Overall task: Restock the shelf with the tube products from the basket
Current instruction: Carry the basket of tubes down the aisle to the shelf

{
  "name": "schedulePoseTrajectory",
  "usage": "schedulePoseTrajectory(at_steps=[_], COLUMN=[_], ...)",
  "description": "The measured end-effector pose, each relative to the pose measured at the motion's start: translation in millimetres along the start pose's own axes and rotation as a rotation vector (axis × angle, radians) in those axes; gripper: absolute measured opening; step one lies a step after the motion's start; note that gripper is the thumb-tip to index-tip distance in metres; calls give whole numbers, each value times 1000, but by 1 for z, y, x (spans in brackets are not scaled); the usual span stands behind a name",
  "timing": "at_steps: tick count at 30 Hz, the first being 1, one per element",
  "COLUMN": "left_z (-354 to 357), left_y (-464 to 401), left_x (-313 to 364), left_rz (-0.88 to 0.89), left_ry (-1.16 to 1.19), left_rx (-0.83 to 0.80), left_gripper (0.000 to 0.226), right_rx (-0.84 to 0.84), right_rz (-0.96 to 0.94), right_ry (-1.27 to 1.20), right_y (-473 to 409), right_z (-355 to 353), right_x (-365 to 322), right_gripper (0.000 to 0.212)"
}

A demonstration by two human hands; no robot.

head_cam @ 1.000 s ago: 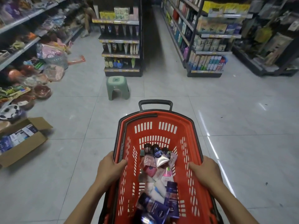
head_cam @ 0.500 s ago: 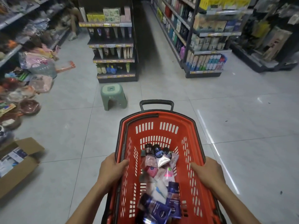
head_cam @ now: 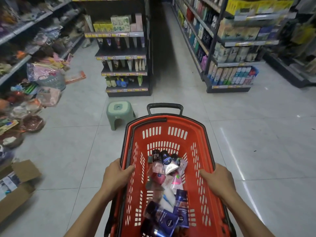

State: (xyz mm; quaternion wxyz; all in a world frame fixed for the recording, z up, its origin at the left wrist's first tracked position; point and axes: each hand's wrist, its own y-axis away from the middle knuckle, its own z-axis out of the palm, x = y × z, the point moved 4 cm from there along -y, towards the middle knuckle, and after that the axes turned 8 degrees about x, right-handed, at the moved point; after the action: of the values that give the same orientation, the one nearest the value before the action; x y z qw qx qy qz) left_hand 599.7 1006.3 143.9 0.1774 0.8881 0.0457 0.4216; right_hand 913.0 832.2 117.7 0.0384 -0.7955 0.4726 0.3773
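A red plastic basket (head_cam: 164, 132) with a black rim and handle is held out in front of me above the tiled floor. My left hand (head_cam: 115, 177) grips its left rim and my right hand (head_cam: 218, 181) grips its right rim. Inside lie several tube products (head_cam: 168, 183), pink, white and dark blue, heaped along the bottom. Straight ahead stands an end shelf unit (head_cam: 124, 57) with rows of upright tubes on its middle shelves and boxes on top.
A green plastic stool (head_cam: 119, 113) stands on the floor between the basket and the shelf unit. Bagged goods and bowls (head_cam: 32, 103) spill onto the floor at left, with an open cardboard box (head_cam: 18, 187) nearer. A stocked shelf run (head_cam: 229, 72) flanks the aisle at right.
The basket and I have moved forward toward the end shelf unit. The stool and shelves are nearer and the cardboard box has slid back left. Both hands keep the same hold.
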Motion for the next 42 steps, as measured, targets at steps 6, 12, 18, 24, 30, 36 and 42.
schedulePoseTrajectory(at_steps=[6,12,18,24,30,36,42], left_z=[40,63,73,67,39,23,25], left_y=[-60,-113,-184,-283,-396,-482,-539], left_x=[68,114,135,169,219,246,274], left_rz=[-15,-32,-67,-61,-14,9,3], left_ry=[24,13,24,52,89,79,84], left_rx=[28,47,34,-4,-63,-120,-153], left_gripper=[41,37,39,37,30,32,27], right_rx=[-21,-52,-60,-23,39,78,96], right_rz=[-46,-35,-42,-36,-11,17,35], right_ry=[-3,-6,19,55,46,42,57], right_y=[-103,-174,-241,-310,-369,-413,-455], right_z=[-26,-27,-8,20,46,74,86], right_x=[-33,-61,-99,-163,-247,-303,-340], right_gripper=[38,36,34,37,39,41,35])
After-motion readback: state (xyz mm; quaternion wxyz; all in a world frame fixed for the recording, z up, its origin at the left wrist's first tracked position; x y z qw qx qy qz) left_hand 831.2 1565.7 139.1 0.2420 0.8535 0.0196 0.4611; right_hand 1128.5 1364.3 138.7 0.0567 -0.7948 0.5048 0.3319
